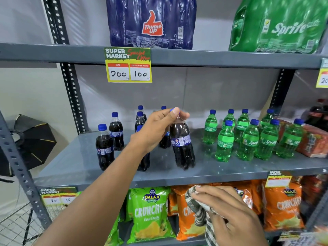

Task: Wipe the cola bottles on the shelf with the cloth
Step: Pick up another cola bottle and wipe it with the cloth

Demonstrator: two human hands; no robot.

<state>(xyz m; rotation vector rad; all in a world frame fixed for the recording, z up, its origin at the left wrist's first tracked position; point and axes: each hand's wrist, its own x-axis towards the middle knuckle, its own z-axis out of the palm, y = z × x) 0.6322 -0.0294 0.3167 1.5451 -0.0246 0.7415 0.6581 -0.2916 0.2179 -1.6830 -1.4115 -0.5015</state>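
A: One cola bottle [182, 144] is in the left hand [156, 128] rn. Fingers pinch it up by the blue cap, and it leans a bit, near the front of the middle shelf [230, 172]. Can't tell if its bottom touches the shelf or is just above it.

B: And the cloth [198, 208]?

A: Striped one. The right hand [229, 215] is closed round it, bunched up, low down in front of the chip bags [150, 213]. It's well apart from the bottle, not touching it.

B: So no wiping yet?

A: Not on this one, I think. Cloth has to come up to it first.

B: What abt the rest?

A: Approx six more cola bottles [116, 132] stand on the shelf, left of and behind the held one. Some hide behind the arm, so the count is a guess. Can't tell which are clean, they all look the same.

B: Green ones [248, 139]?

A: Diff drink, on the right. Not part of the job, prob.

B: So lots left?

A: Looks like it, but can't say how much.
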